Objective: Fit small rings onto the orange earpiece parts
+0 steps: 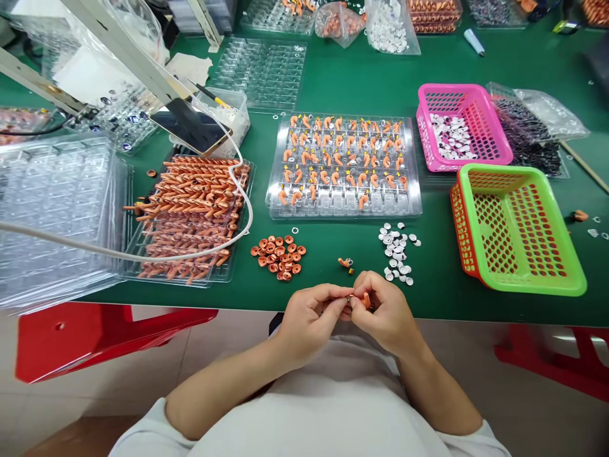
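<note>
Both hands meet at the table's front edge, fingertips almost touching. My left hand (314, 320) pinches a small part at its fingertips, too hidden to make out. Curled around a small orange curved piece (366, 301) is my right hand (385, 314). Just beyond them lies another orange piece (344, 261) with a yellow bit beside it. A pile of orange cup-shaped parts (280, 257) sits to the left, and small white discs (398, 252) are scattered to the right. Behind, a clear tray (273, 190) holds rows of orange curved pieces, with several bare slots in its front row.
At right stand a pink basket (499, 143) with white discs and a green basket (561, 266). A tray of orange parts (190, 222), a white cable (95, 244), a phone (195, 127) and stacked clear trays (57, 209) are at left. Red stools (80, 343) flank me.
</note>
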Demonstrator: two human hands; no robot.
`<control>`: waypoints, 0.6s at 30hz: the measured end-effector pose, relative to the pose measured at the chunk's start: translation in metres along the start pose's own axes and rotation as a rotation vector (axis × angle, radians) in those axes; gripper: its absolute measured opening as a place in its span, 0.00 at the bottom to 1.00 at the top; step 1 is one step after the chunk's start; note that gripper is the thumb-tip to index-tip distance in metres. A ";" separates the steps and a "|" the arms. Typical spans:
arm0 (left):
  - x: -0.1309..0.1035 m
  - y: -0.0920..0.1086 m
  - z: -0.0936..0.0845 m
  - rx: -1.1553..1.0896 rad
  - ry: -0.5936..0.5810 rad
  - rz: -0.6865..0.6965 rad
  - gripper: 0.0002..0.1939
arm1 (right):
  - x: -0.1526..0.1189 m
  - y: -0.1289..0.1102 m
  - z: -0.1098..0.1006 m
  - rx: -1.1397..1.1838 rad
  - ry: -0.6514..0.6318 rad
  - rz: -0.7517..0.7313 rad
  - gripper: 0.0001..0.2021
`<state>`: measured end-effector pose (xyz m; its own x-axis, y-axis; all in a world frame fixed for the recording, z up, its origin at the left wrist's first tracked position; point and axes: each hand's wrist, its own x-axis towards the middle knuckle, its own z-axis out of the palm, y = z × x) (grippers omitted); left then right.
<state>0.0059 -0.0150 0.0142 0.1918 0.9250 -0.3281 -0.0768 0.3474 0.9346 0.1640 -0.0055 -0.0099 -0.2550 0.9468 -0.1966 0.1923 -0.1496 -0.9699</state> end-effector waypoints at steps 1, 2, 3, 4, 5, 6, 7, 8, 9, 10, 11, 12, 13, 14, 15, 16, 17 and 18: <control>0.001 -0.001 -0.001 0.001 -0.004 -0.010 0.09 | 0.001 0.001 0.001 0.003 -0.007 0.007 0.08; 0.002 -0.002 -0.002 0.001 -0.011 -0.025 0.09 | 0.001 0.001 0.001 0.001 -0.012 0.012 0.08; 0.003 -0.002 -0.004 -0.001 -0.023 -0.044 0.09 | 0.002 0.001 0.001 -0.005 -0.013 0.014 0.08; 0.004 -0.002 -0.006 -0.006 -0.039 -0.065 0.09 | 0.002 0.001 0.000 -0.012 -0.014 0.011 0.08; 0.006 -0.001 -0.007 -0.011 -0.055 -0.085 0.10 | 0.003 0.000 -0.001 -0.016 -0.016 0.007 0.08; 0.008 0.000 -0.009 -0.014 -0.071 -0.103 0.10 | 0.003 -0.001 -0.003 -0.012 -0.025 0.003 0.07; 0.009 0.003 -0.010 -0.014 -0.082 -0.118 0.11 | 0.003 -0.003 -0.006 0.001 -0.042 0.003 0.06; 0.011 0.005 -0.012 -0.013 -0.090 -0.129 0.12 | 0.003 -0.005 -0.009 0.020 -0.065 0.006 0.05; 0.013 0.008 -0.013 -0.012 -0.096 -0.137 0.12 | 0.003 -0.007 -0.012 0.044 -0.094 0.011 0.04; 0.014 0.011 -0.014 -0.012 -0.097 -0.143 0.13 | 0.003 -0.009 -0.015 0.066 -0.121 0.016 0.03; 0.015 0.014 -0.015 -0.014 -0.094 -0.146 0.12 | 0.003 -0.010 -0.018 0.082 -0.141 0.020 0.03; 0.016 0.016 -0.016 -0.018 -0.090 -0.146 0.12 | 0.002 -0.010 -0.021 0.093 -0.148 0.019 0.05; 0.017 0.018 -0.016 -0.019 -0.081 -0.145 0.11 | 0.000 -0.010 -0.024 0.101 -0.144 0.015 0.06; 0.017 0.018 -0.017 -0.017 -0.072 -0.142 0.11 | -0.001 -0.009 -0.025 0.107 -0.134 0.010 0.08; 0.017 0.019 -0.017 -0.010 -0.063 -0.137 0.10 | -0.003 -0.008 -0.026 0.112 -0.122 0.006 0.09; 0.017 0.019 -0.017 -0.002 -0.058 -0.132 0.10 | -0.004 -0.006 -0.027 0.115 -0.112 0.002 0.10; 0.017 0.018 -0.016 0.007 -0.053 -0.126 0.09 | -0.005 -0.004 -0.027 0.117 -0.105 -0.003 0.11; 0.017 0.018 -0.016 0.017 -0.047 -0.122 0.09 | -0.007 -0.003 -0.027 0.117 -0.102 -0.006 0.11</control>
<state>-0.0077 0.0093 0.0233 0.2446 0.8676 -0.4330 -0.0337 0.4539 0.8904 0.1906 -0.0038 -0.0020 -0.3522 0.9146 -0.1984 0.0803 -0.1816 -0.9801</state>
